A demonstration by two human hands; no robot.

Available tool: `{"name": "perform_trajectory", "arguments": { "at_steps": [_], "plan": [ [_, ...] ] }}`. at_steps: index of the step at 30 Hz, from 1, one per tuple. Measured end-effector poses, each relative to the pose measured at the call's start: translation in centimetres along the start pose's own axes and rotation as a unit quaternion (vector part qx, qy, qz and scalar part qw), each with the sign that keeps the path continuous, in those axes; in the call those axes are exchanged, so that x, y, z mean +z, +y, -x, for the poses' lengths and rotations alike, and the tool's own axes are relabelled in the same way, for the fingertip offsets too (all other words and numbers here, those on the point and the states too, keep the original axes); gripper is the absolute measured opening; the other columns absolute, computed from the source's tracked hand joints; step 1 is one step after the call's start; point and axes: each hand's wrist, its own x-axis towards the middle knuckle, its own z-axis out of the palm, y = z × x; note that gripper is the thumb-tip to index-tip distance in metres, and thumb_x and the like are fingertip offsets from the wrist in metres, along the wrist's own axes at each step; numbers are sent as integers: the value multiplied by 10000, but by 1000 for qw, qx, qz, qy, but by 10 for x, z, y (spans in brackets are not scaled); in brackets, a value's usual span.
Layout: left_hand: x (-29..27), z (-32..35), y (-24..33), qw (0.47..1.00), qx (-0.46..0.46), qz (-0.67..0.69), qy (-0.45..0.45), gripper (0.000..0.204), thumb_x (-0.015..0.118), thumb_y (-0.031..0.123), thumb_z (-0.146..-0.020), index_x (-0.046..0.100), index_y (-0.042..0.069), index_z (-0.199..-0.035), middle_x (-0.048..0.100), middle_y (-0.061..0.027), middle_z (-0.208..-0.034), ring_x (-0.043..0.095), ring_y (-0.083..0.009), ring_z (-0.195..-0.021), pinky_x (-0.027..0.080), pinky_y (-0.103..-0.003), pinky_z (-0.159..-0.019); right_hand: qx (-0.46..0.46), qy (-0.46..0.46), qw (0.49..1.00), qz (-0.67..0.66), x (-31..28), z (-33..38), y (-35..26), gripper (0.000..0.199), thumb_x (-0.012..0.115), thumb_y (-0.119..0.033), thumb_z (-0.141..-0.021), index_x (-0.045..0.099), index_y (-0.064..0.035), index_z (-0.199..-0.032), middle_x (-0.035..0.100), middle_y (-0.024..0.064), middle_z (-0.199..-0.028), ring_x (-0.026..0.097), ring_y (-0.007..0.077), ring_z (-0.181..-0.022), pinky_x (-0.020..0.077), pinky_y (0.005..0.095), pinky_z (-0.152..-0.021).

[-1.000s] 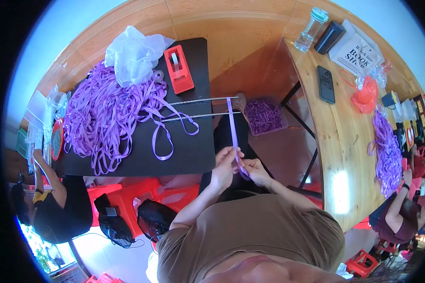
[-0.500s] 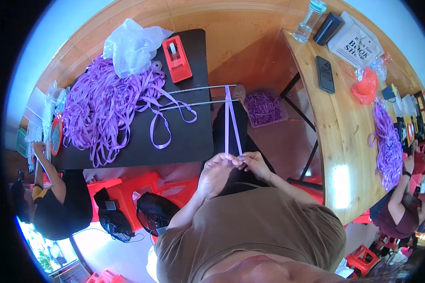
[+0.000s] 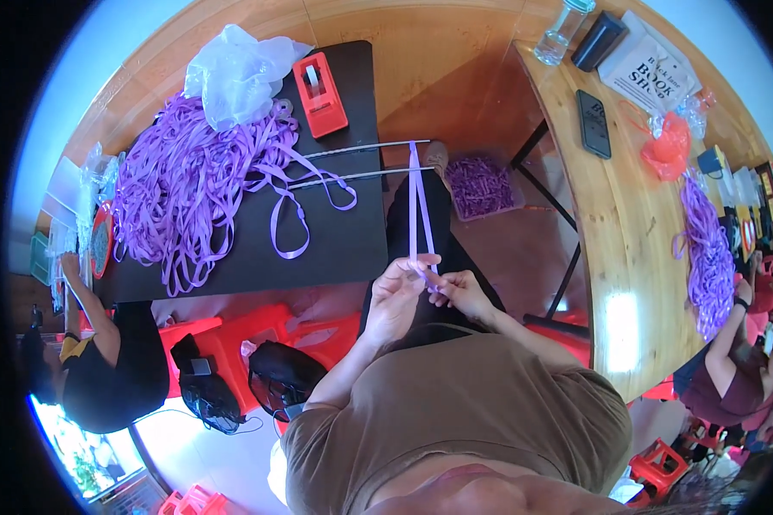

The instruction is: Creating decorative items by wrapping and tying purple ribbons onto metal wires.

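Purple ribbon pile (image 3: 197,189), tape dispenser (image 3: 320,93) on black table (image 3: 335,249)

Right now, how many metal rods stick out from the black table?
2: the upper rod and the lower rod, side by side, ends past the table edge, purple ribbon looped around them. Others may hide under the ribbon pile.

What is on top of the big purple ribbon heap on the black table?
A crumpled clear plastic bag lies on the far end of the purple ribbon heap on the black table. Whatever sits beneath the bag and the ribbons is covered.
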Motion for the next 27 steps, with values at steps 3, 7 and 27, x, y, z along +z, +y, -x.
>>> {"name": "perform_trajectory", "arguments": {
  "at_steps": [3, 7, 27],
  "plan": [
    [1, -1, -3, 999, 12, -30, 23, 242, 507, 9, -888, 542, 29, -1127, 517, -166, -1221, 600, -240, -983, 441, -373, -889, 7, -8, 1000, -1, 1, 2, 2, 169, 518, -103, -902, 656, -5, -909, 660, 66, -732, 593, 92, -615, 459, 211, -564],
    [-2, 0, -10, 993, -87, -79, 33, 377, 486, -4, -893, 447, -1, -1268, 570, -152, -1153, 605, -214, -967, 475, -325, -809, -13, -35, 999, -10, 0, 0, 19, 142, 528, -77, -900, 648, -2, -915, 656, 73, -737, 615, 120, -644, 476, 223, -586],
    [-42, 29, -43, 936, -90, -327, 94, 390, 521, -30, -874, 463, -23, -1259, 607, -146, -1127, 618, -165, -934, 521, -301, -781, 62, -73, 993, 67, 5, 3, 6, 111, 637, -55, -773, 680, 47, -779, 652, 81, -669, 598, 120, -615, 482, 255, -595]
  ]
}}
